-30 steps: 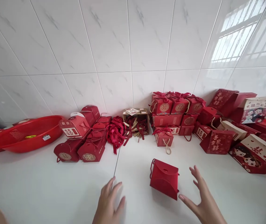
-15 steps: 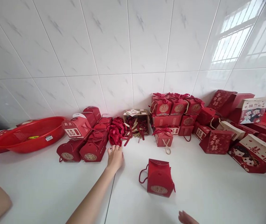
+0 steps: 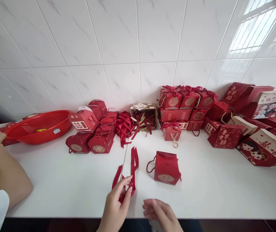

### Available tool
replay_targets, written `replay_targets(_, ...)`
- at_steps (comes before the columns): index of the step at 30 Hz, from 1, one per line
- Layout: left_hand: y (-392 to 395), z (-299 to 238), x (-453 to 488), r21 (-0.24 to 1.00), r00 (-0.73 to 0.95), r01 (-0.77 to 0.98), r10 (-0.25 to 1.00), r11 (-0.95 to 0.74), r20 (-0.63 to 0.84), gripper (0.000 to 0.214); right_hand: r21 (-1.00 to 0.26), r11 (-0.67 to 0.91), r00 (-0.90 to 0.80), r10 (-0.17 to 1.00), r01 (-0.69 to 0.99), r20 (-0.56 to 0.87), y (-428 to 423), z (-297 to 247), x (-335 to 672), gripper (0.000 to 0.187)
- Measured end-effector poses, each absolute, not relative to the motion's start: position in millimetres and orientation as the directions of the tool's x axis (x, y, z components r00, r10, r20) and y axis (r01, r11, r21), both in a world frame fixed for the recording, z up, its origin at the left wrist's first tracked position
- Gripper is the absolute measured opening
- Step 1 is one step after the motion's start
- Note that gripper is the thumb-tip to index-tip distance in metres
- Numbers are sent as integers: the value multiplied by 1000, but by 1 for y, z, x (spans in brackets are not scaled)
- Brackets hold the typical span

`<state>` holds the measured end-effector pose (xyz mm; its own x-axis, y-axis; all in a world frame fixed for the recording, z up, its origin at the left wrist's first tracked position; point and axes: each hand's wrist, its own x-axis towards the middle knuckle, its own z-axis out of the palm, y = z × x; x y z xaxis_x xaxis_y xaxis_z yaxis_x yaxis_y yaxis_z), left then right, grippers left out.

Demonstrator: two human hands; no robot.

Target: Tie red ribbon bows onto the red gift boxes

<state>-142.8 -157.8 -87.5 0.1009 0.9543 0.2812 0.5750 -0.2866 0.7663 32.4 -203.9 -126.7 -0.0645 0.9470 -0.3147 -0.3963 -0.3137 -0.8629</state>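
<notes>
Near the table's front edge, my left hand [image 3: 119,198] pinches a dark red ribbon [image 3: 133,162], whose loose ends trail over the white tabletop. My right hand [image 3: 159,210] is to its right, fingers loosely curled and partly spread, with nothing seen in it. Just beyond my right hand stands a red gift box [image 3: 167,168] with a round gold emblem and a cord handle on its left side. Farther back lies a heap of red ribbons [image 3: 124,125], beside a small open box [image 3: 155,119] filled with ribbons and tags.
Red gift boxes [image 3: 101,141] are piled at left, and ribbon-tied boxes [image 3: 173,100] are stacked at centre right. More boxes and bags [image 3: 226,137] crowd the right. A red plastic basin [image 3: 41,138] stands at far left, near another person's arm [image 3: 9,174]. A tiled wall [image 3: 118,35] closes the back.
My left hand has drawn back from the ribbon heap toward me, bringing a ribbon. My right hand has moved left toward it. At left, the other person's arm has come farther into view.
</notes>
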Motion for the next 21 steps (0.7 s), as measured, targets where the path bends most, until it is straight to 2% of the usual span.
replay_targets(4,-187,-97,-143,824,80,508,966,-252,246,24,-697,-443,-254,896,-564,-365,-190,-113,25,59)
replay_targets(11,-214,-98,-145,795,280,483,925,-366,255,18,-614,-443,-273,894,-653,-355,-174,-102,15,32)
replay_targets(13,-213,-98,-149,764,286,518,919,-385,269,19,-688,-368,-208,929,-626,-307,-176,-91,17,28)
replay_targets(16,-206,-103,-155,716,220,588,927,-376,305,19,-829,-143,-44,989,-540,-142,-187,-68,28,20)
replay_targets(21,-174,-112,-162,674,227,631,922,-384,313,27,-785,103,138,990,-611,22,-209,-37,72,13)
